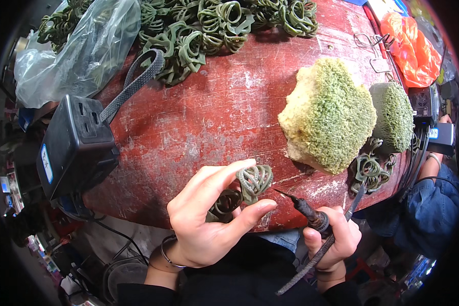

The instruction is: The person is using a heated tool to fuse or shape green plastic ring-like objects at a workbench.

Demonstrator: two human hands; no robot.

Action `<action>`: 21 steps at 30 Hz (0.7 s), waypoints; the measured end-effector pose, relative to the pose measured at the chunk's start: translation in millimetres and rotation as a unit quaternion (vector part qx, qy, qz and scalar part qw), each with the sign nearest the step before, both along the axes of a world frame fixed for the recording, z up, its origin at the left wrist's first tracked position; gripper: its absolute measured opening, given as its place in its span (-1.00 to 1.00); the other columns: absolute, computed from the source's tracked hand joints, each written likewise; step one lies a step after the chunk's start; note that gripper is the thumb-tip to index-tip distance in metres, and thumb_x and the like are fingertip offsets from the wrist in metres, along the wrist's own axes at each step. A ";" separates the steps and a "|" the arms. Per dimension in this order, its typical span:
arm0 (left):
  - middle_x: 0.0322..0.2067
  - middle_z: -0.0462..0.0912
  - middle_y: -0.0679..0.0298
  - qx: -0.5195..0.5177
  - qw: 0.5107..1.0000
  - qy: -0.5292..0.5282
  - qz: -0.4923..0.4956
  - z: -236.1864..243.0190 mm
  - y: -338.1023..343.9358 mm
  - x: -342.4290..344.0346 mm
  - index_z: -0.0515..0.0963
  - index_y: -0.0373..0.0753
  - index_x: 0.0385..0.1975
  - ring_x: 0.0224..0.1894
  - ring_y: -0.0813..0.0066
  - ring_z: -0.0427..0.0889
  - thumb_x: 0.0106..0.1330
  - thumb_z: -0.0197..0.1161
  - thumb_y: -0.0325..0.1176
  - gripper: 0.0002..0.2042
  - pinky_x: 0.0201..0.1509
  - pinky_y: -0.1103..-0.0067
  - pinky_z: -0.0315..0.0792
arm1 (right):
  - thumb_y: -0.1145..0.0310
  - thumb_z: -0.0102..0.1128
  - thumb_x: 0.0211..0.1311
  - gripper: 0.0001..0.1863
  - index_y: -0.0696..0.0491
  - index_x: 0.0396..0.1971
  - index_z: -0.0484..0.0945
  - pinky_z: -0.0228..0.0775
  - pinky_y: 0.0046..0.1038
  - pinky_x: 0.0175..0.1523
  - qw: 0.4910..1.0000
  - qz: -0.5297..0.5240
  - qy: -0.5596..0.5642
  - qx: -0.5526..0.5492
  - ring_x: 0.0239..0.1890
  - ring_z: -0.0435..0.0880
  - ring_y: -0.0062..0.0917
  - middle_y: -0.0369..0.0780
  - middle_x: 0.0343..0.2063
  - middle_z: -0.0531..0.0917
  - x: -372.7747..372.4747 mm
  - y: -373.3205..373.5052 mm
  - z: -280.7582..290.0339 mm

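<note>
My left hand (204, 219) is closed around a green openwork ring (254, 182), gripped near the fingertips and thumb. More rounded green and dark pieces (224, 204) show behind the fingers, partly hidden. My right hand (336, 237) holds a dark pen-like tool (307, 209) with a thin pointed tip, aimed left at the ring and just short of it. The same hand also grips a long narrow metal file (311, 264), slanting across the fingers with its pointed end up to the right. Both hands are at the table's near edge.
A worn red table (199, 122) carries a pile of green openwork rings (204, 28), a plastic bag (81, 56) and a black power box (76, 143). Right are a rough yellow-green block (331, 117), a smaller block (392, 117), loose rings (372, 171) and another person's sleeve (428, 209).
</note>
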State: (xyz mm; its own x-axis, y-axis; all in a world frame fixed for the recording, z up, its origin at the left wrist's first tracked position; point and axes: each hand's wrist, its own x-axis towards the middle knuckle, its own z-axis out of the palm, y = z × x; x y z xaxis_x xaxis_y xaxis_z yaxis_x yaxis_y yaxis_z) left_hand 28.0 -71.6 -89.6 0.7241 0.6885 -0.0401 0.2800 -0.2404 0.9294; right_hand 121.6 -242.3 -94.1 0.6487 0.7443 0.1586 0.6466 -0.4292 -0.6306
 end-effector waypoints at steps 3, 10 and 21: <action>-0.47 0.52 0.24 0.006 1.000 0.000 0.002 1.0 0.1 0.6 0.52 -0.43 -0.27 -0.44 0.57 0.49 -0.11 0.41 -0.28 -0.57 -0.32 0.68 0.35 | 0.14 0.35 -0.10 -0.63 0.13 -0.45 0.48 0.32 -0.56 -0.61 1.000 0.000 0.009 -0.007 -0.73 0.50 -0.50 -0.28 -0.73 0.48 -0.2 1.5 2.4; -0.44 0.53 0.23 0.019 1.000 0.001 0.002 -0.2 0.2 -0.1 0.52 -0.43 -0.28 -0.39 0.53 0.48 -0.12 0.41 -0.23 -0.55 -0.27 0.65 0.34 | 0.18 0.38 -0.12 -0.63 0.14 -0.46 0.48 0.34 -0.54 -0.60 1.000 0.013 0.015 -0.007 -0.72 0.51 -0.49 -0.27 -0.73 0.49 1.7 3.0 3.5; -0.43 0.54 0.21 0.019 1.000 -0.002 0.005 0.6 0.3 0.6 0.53 -0.42 -0.28 -0.38 0.52 0.49 -0.11 0.41 -0.23 -0.55 -0.26 0.64 0.35 | 0.21 0.40 -0.15 -0.63 0.15 -0.45 0.48 0.34 -0.53 -0.59 0.999 0.020 0.023 -0.010 -0.71 0.51 -0.48 -0.26 -0.72 0.48 2.1 3.8 4.3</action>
State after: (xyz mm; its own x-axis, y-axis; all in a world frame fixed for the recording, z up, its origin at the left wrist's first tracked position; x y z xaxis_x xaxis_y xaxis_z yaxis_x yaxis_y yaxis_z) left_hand 28.6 -71.3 -89.0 0.7167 0.6973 -0.0112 0.2792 -0.2721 0.9209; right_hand 123.7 -238.5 -89.8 0.6248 0.7724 0.1137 0.6342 -0.4171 -0.6510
